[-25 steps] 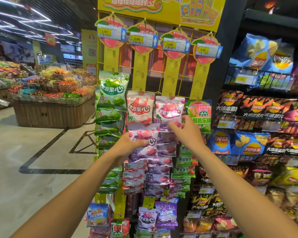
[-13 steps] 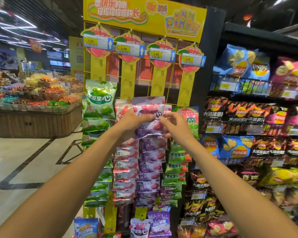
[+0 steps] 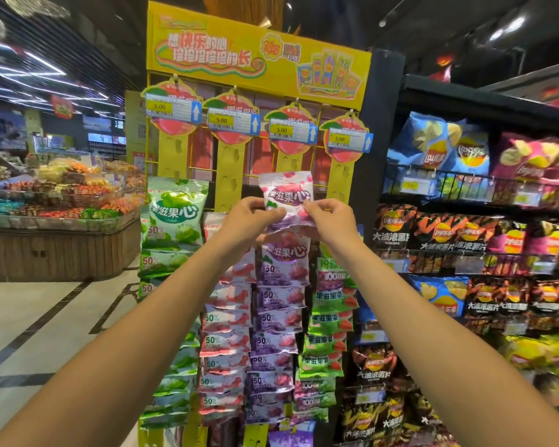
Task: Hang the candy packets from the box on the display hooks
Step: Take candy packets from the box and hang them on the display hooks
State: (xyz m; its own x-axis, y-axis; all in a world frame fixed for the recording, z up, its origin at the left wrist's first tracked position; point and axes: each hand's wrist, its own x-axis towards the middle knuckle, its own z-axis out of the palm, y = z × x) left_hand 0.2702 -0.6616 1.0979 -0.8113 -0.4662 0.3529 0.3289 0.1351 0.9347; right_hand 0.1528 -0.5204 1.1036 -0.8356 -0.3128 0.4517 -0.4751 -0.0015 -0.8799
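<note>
Candy packet (image 3: 286, 193), purple and pink, held upright and facing the viewer. The left hand (image 3: 250, 219) pinches its lower left side and the right hand (image 3: 331, 217) its lower right side, with fingers curled onto the foil. The packet's top edge lies against the yellow hanging strip (image 3: 286, 161) just above the grip; whether it sits on a hook cannot be told, since the packet covers that part of the strip. Higher up the same strip is a price label (image 3: 291, 132), and above that the yellow header board (image 3: 226, 56). Directly beneath the grip hangs a column of purple packets (image 3: 279, 304), the topmost partly overlapped by the held packet and the wrists. Below the left hand runs a column of pink packets (image 3: 228, 317), mostly behind the left forearm. Well to the left of that hand hangs a large green packet (image 3: 175, 211). Below the right hand are green watermelon packets (image 3: 331, 304). Right of the grip stand the crisp shelves (image 3: 465, 250), and far to the left a wooden sweets bin (image 3: 55, 250).
</note>
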